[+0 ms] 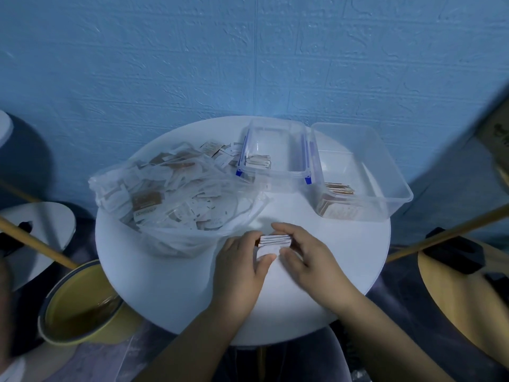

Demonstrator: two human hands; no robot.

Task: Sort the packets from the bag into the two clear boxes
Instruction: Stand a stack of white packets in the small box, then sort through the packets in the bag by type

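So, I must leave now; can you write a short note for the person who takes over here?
Hands: left hand and right hand both grip a stack of white packets near the table front.
The bag, full of packets, lies left; blue-clipped box holds few pale packets; larger box holds brownish packets.
Done: a small part sorted. Left: place this stack, then empty the bag.

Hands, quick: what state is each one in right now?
Left hand: pinches the left end of the stack of packets.
Right hand: pinches the right end of the same stack.
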